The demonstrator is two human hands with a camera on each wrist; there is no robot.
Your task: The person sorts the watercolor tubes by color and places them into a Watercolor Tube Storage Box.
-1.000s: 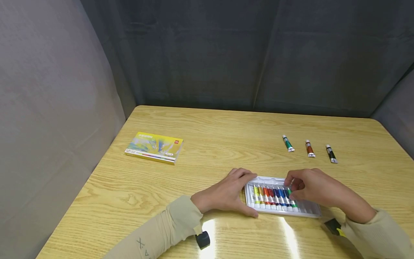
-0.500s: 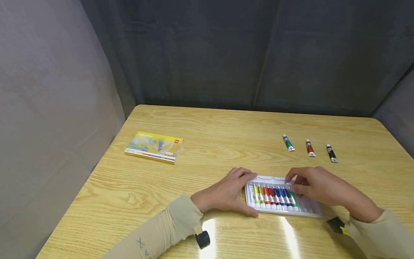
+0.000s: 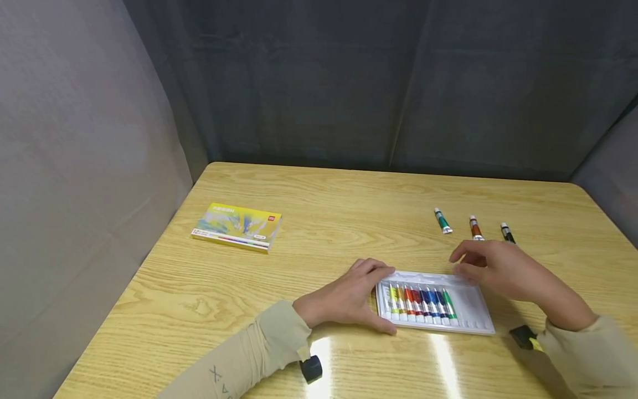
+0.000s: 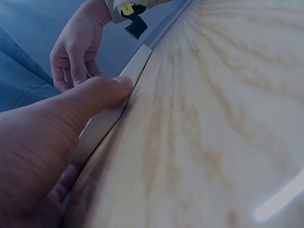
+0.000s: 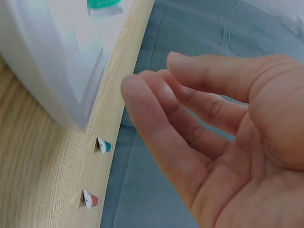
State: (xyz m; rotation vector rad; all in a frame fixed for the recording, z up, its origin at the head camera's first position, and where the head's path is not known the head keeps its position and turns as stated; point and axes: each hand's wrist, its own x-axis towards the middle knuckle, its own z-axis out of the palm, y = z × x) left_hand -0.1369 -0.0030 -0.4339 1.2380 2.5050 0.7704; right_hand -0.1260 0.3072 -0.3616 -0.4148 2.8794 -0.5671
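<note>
A white plastic tray (image 3: 472,307) holds a row of small paint tubes (image 3: 422,305), running from yellow through red and blue to green; its right end has bare slots. My left hand (image 3: 354,299) grips the tray's left end, thumb along the near side and fingers at the far side. In the left wrist view that thumb lies against the tray's white edge (image 4: 138,64). Over the tray's far right corner hovers my right hand (image 3: 503,271), its fingers loosely bent. The right wrist view shows nothing between thumb and fingertips of the right hand (image 5: 213,128).
Behind the tray lie three loose paint tubes: teal green (image 3: 442,220), brown (image 3: 476,228) and black (image 3: 507,233), the last partly hidden by my right hand. A yellow paint box (image 3: 238,226) lies flat at the table's left. Dark cloth (image 3: 319,83) hangs behind the table.
My right hand has let go of the green tube in the row and moved up and right, away from it. The left hand stays on the tray.
</note>
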